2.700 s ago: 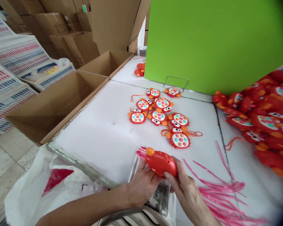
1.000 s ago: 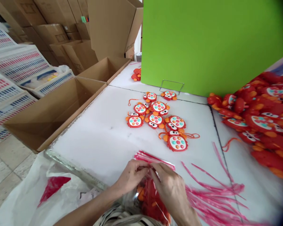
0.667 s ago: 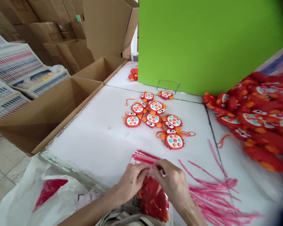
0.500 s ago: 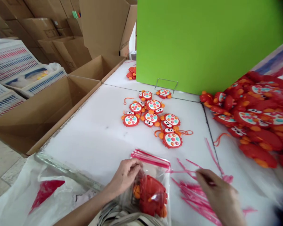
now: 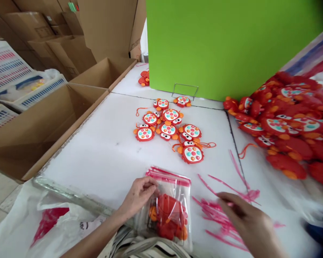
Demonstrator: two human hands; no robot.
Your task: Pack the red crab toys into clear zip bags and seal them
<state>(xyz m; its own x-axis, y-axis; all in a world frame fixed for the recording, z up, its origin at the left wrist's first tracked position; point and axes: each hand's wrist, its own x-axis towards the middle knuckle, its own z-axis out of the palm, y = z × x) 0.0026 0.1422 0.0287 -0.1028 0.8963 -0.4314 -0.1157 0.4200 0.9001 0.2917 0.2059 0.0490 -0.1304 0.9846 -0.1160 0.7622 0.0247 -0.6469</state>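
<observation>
A clear bag (image 5: 181, 193) with a pink top edge lies on a stack of similar bags at the table's front edge, a red crab toy (image 5: 171, 216) inside it. My left hand (image 5: 141, 195) has its fingers closed on the bag's upper left side. To the right, my right hand (image 5: 244, 218) is over a heap of pink plastic strips (image 5: 218, 215), thumb and fingers brought together; what they pinch, if anything, is unclear. Several red crab toys (image 5: 168, 130) with white dotted faces and orange cords lie face up beyond the bag.
A large pile of crab toys (image 5: 293, 125) fills the right side. Behind the table (image 5: 102, 143) rises a green panel (image 5: 218, 46) with a wire stand (image 5: 185, 86). Open cardboard boxes (image 5: 78, 111) border the left, beside plastic baskets (image 5: 43, 95).
The view has shifted slightly. The pink strip that ran from the bag's edge towards my right hand no longer reaches the bag. My left hand remains at the bag.
</observation>
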